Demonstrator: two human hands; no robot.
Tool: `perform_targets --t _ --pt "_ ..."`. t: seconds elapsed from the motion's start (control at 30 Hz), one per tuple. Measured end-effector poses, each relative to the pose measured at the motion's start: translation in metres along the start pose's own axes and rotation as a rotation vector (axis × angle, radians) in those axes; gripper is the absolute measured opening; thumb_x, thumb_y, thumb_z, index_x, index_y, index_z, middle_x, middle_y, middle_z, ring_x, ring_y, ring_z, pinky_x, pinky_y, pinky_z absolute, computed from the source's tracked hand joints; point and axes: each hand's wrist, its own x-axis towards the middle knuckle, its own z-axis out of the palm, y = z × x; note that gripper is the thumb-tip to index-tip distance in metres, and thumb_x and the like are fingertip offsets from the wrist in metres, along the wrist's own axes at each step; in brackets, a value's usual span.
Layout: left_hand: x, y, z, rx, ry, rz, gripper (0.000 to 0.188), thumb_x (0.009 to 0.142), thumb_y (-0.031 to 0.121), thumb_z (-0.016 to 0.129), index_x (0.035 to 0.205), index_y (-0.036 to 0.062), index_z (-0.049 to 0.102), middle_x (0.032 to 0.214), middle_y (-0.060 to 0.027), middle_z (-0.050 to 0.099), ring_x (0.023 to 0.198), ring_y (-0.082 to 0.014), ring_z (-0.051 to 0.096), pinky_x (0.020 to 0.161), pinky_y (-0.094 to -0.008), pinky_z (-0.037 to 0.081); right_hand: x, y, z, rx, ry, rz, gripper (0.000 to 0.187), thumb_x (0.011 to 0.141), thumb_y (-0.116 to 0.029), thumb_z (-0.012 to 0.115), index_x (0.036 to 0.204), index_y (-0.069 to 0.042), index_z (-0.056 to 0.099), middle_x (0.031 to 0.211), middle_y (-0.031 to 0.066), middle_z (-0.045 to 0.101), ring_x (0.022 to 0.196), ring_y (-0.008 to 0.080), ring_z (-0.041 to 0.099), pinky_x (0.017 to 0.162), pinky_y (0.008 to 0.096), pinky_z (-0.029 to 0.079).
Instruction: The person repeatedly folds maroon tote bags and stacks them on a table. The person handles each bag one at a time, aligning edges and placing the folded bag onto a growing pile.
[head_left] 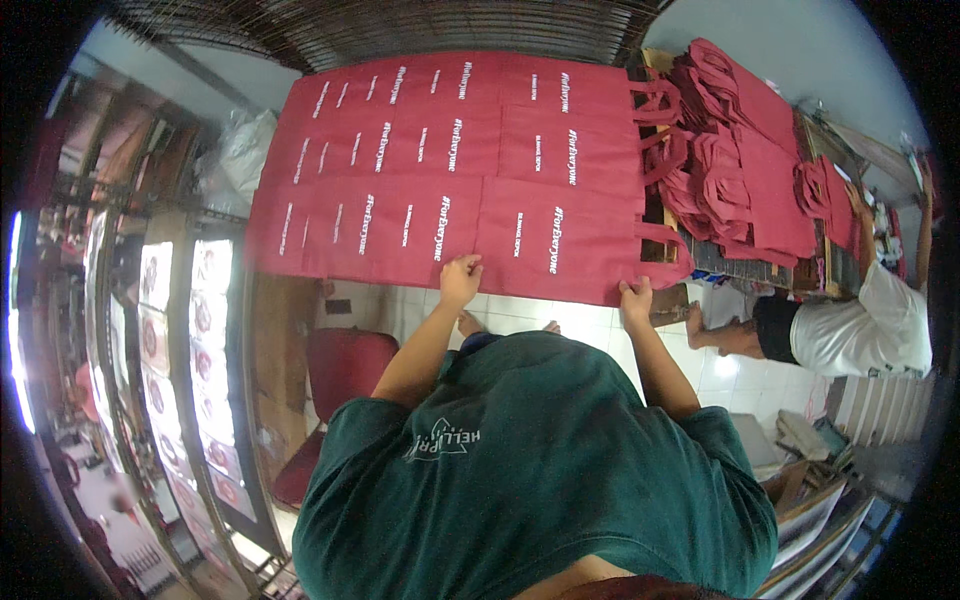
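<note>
Red fabric tote bags [520, 225] with white print lie in overlapping rows in front of me, their looped handles toward the right. My left hand [460, 280] is at the near edge of the front row, its fingers bent and closed on the cloth. At the front right corner, beside a handle loop [665, 255], my right hand [636, 297] grips the nearest bag with the thumb on top and the other fingers hidden below.
More red bags [735, 190] are heaped on a table at the right, where another person in a white shirt [860, 325] stands. A wire rack [420, 35] spans the far side. A red chair [350, 365] sits at my left, near glass-fronted panels [215, 370].
</note>
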Motion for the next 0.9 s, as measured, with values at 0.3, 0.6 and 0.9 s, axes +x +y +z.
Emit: perform_targets --t 0.3,0.6,0.9 --pt "0.002 0.001 0.000 -0.024 -0.045 0.077 0.025 0.073 0.015 0.066 0.096 0.0047 0.065 0.088 -0.0150 0.064 0.072 -0.0262 0.064 0.067 -0.0362 0.050 0.003 0.015 -0.006 -0.292 0.148 -0.042 0.024 0.076 -0.008 0.062 0.093 -0.002 0.048 0.080 0.0153 0.058 0.079 0.0267 0.058 0.072 0.0367 0.045" --pt "0.008 -0.002 0.005 0.033 -0.067 0.117 0.025 0.073 0.015 0.066 0.095 0.0040 0.065 0.086 -0.0145 0.063 0.072 -0.0251 0.063 0.066 -0.0352 0.050 0.005 0.016 -0.002 -0.329 0.212 -0.009 0.078 0.075 -0.010 0.063 0.137 0.003 0.019 0.099 0.0206 0.059 0.091 0.0282 0.059 0.080 0.0358 0.045" --pt "0.010 -0.003 0.007 0.078 -0.097 0.134 0.025 0.075 0.012 0.065 0.098 0.0031 0.065 0.087 -0.0146 0.063 0.071 -0.0224 0.065 0.063 -0.0316 0.051 0.050 0.056 -0.045 0.355 -0.029 0.406 0.063 0.081 -0.026 0.059 0.131 -0.002 0.030 0.086 0.0042 0.058 0.077 0.0150 0.055 0.067 0.0311 0.042"
